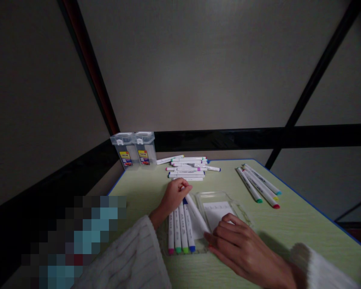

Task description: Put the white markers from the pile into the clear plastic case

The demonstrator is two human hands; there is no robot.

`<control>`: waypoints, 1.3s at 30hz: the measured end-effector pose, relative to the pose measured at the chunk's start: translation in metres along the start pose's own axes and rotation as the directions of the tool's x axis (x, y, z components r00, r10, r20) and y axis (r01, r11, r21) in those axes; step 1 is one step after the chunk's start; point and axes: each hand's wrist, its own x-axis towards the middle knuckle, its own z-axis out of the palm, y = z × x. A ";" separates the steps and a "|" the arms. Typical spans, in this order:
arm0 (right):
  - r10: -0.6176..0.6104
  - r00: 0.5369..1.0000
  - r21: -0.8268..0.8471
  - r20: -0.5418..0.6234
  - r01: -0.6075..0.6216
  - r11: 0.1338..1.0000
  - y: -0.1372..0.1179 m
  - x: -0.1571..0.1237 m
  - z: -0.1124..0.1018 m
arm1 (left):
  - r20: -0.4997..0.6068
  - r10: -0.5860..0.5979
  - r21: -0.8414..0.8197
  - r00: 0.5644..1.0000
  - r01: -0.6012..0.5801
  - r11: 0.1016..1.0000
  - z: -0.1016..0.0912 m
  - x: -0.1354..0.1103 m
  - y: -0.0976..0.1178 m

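Note:
A white marker (197,213) slants between my two hands over an open clear plastic case (202,252). My left hand (175,196) is closed in a pinch at the marker's far end. At its near end, the thumb and fingers of my right hand (239,245) close on the tip and cover its cap. Several markers (180,228) lie side by side in the case, with pink, green and blue caps toward me. A white paper sheet (199,225) shows beside them. The case's transparent lid (212,195) lies folded open to the right, another white paper (218,211) in it.
Two clear lidded boxes (144,154) with yellow labels stand at the table's back left corner. A loose pile of white markers (188,168) lies at the back. Several more markers (255,184) rest at the right. A panelled wall (210,80) rises behind the pale green table (301,237).

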 end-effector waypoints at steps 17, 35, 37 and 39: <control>0.025 0.984 0.011 0.178 -0.027 1.000 0.000 -0.001 -0.002 | 0.015 -0.007 0.002 1.000 0.007 1.000 0.000 0.000 0.001; 0.000 0.986 0.050 0.169 -0.009 0.999 0.000 0.000 -0.002 | 0.008 -0.004 0.018 1.000 0.003 1.000 0.000 0.000 0.000; 0.002 0.987 0.049 0.159 -0.010 0.999 0.000 0.000 -0.001 | 0.006 0.002 0.020 1.000 -0.002 1.000 0.000 0.000 -0.001; 0.003 0.988 0.051 0.156 -0.011 0.999 0.000 -0.001 0.000 | 0.007 0.005 0.021 1.000 -0.005 1.000 0.000 0.000 -0.002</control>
